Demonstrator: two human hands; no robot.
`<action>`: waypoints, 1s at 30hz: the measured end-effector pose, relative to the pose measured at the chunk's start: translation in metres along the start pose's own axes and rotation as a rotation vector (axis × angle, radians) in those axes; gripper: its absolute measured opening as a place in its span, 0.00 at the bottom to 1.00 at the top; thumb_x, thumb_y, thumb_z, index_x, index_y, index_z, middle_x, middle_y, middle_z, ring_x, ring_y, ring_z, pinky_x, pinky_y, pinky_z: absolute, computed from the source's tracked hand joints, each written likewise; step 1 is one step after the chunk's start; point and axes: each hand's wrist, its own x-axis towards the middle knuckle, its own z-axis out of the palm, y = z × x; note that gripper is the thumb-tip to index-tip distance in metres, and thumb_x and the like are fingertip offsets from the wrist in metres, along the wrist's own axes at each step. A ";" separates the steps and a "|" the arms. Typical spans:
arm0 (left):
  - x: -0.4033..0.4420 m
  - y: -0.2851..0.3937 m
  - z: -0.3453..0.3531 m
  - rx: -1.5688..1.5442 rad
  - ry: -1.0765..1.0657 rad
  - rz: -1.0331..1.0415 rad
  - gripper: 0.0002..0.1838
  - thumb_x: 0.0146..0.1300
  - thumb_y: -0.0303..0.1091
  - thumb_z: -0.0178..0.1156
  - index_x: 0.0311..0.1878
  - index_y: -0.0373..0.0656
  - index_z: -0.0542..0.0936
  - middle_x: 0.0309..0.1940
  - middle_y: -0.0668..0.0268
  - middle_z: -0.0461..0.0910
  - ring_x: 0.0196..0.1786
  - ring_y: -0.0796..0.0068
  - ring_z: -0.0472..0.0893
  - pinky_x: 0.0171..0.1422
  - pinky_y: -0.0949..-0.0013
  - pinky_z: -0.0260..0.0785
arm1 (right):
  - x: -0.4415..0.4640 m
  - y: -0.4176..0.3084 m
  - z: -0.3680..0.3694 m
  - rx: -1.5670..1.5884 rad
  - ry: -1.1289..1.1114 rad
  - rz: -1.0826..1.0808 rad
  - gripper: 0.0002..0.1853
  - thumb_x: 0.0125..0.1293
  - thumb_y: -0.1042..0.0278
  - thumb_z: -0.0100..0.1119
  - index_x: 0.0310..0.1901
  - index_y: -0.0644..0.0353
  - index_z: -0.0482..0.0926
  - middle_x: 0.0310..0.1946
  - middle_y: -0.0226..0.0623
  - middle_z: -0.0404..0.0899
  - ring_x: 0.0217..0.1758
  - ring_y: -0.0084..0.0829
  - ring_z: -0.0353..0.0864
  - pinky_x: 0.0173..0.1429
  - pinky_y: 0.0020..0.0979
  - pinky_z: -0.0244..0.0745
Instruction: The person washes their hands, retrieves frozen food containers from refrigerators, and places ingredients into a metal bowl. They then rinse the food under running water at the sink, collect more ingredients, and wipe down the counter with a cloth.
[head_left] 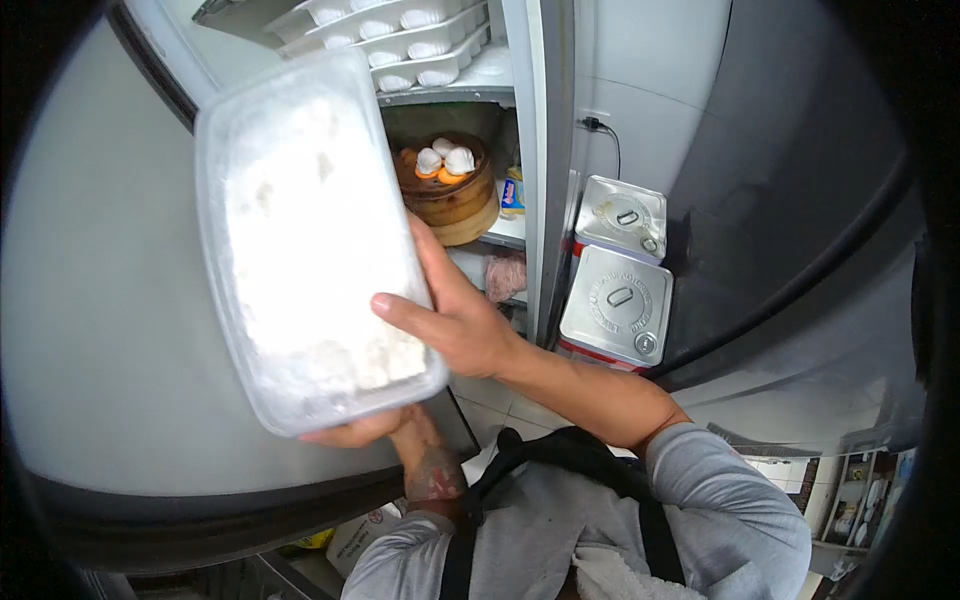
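A large clear plastic container (320, 230) filled with something white is tilted up in front of the open fridge. My right hand (455, 310) grips its right side, with the thumb over the near face. Under its lower edge my left hand (365, 428) supports it, the fingers partly hidden beneath the container. Just behind, on a fridge shelf, a round bamboo steamer (450, 205) holds white and orange pieces.
White trays (425, 45) of round pieces are stacked on the upper shelf (450, 97). The open fridge door (100, 300) fills the left. Two metal tins (618, 305) stand right of the fridge. A pink bag (507, 277) lies on a lower shelf.
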 end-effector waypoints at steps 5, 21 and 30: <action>0.004 -0.016 -0.037 -0.060 -0.030 -0.255 0.48 0.57 0.61 0.51 0.76 0.42 0.55 0.71 0.48 0.61 0.72 0.48 0.64 0.74 0.46 0.60 | -0.055 0.035 -0.042 0.324 -0.027 0.476 0.37 0.71 0.71 0.57 0.76 0.63 0.49 0.70 0.41 0.62 0.72 0.29 0.61 0.73 0.30 0.57; -0.049 -0.066 -0.161 -0.205 -0.003 -0.946 0.48 0.56 0.62 0.51 0.76 0.42 0.57 0.70 0.47 0.63 0.70 0.48 0.67 0.70 0.46 0.65 | -0.127 0.086 -0.057 -0.965 0.045 0.563 0.12 0.67 0.69 0.55 0.47 0.67 0.73 0.32 0.59 0.80 0.36 0.60 0.82 0.45 0.54 0.75; -0.041 -0.083 -0.205 -0.203 0.025 -0.976 0.49 0.56 0.64 0.51 0.76 0.42 0.58 0.70 0.48 0.64 0.69 0.47 0.69 0.68 0.46 0.69 | -0.092 -0.024 -0.058 -1.119 0.092 0.172 0.18 0.61 0.77 0.56 0.53 0.62 0.69 0.24 0.56 0.79 0.31 0.56 0.83 0.33 0.50 0.77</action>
